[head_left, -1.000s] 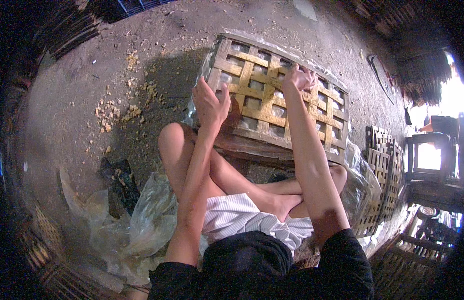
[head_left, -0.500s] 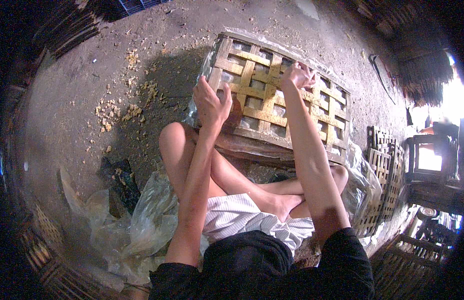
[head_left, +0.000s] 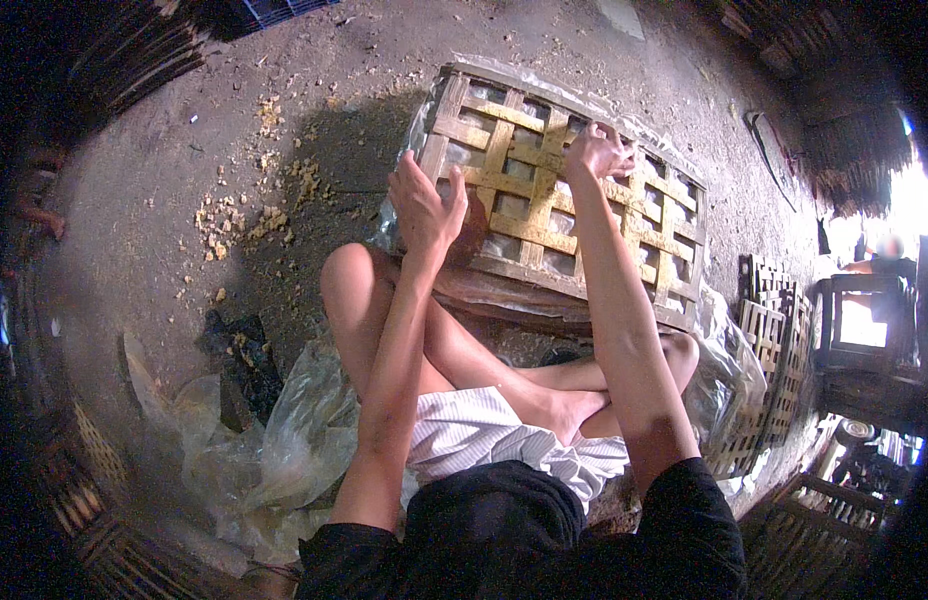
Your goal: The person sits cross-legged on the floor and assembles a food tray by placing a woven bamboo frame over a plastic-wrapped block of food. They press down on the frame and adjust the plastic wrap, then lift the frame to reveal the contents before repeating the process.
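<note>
A woven bamboo tray (head_left: 532,157) with a wooden rim rests tilted in front of my crossed legs, and clear plastic sheeting (head_left: 416,135) shows along its edges and through the gaps. My left hand (head_left: 427,212) lies at the tray's left rim, with thumb and forefinger stretched apart. Over the far middle of the lattice, my right hand (head_left: 598,153) is closed, its fingers curled down against the slats. What those fingers grip, if anything, is hidden.
Yellowish crumbs (head_left: 220,228) litter the floor to the left. Crumpled clear plastic (head_left: 309,425) lies beside my left leg, near a black plastic piece (head_left: 246,362). More lattice trays (head_left: 762,345) lean at the right. At the far left edge, another person's limb (head_left: 42,215) shows dimly.
Both hands keep their places on the tray. The view has shifted slightly, and another person's limb has come into sight at the far left edge.
</note>
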Motion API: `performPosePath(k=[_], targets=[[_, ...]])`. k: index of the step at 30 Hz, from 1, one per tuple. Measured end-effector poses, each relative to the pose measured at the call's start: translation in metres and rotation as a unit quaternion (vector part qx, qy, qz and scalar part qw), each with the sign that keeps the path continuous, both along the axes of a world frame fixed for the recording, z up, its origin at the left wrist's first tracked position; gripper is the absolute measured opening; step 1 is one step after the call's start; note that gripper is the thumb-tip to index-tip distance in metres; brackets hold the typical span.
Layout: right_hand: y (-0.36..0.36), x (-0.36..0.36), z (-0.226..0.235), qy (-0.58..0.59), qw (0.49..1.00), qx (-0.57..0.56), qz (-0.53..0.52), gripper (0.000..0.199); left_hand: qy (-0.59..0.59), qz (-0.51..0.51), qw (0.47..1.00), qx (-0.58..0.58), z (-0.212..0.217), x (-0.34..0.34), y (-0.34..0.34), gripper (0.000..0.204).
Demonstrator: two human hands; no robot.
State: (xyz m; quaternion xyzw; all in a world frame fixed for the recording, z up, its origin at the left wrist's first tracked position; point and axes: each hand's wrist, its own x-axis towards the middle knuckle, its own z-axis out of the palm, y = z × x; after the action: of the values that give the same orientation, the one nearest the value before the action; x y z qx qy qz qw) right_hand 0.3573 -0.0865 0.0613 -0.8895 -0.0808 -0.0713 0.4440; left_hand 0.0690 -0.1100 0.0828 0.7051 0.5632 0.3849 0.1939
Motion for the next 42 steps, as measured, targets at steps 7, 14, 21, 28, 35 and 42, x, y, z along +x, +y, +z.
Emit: performPosePath(k=[7,14,21,28,35,42], targets=[[0.000,-0.001,0.002,-0.001,1.000,0.000,0.013,0.029,-0.007,-0.002,1.000,-0.018,0.000,0.001,-0.001,0.070],[0.005,-0.005,0.005,0.009,1.000,0.008,0.023,0.041,-0.028,0.004,1.000,-0.001,-0.007,0.001,0.002,0.073],[-0.003,0.001,0.009,0.022,0.999,0.016,0.032,0.054,-0.046,-0.010,0.999,-0.016,-0.009,0.008,0.000,0.074],[-0.003,0.003,0.002,0.177,0.965,0.083,0.173,0.066,-0.025,0.042,0.999,0.013,-0.025,-0.027,0.014,0.077],[-0.218,0.213,0.053,0.050,0.907,0.210,0.361,0.033,-0.020,0.014,0.999,-0.029,-0.010,-0.004,0.000,0.079],[-0.319,0.298,0.053,-0.154,0.943,-0.282,0.089,0.026,-0.005,0.015,0.999,-0.042,-0.014,0.006,0.002,0.078]])
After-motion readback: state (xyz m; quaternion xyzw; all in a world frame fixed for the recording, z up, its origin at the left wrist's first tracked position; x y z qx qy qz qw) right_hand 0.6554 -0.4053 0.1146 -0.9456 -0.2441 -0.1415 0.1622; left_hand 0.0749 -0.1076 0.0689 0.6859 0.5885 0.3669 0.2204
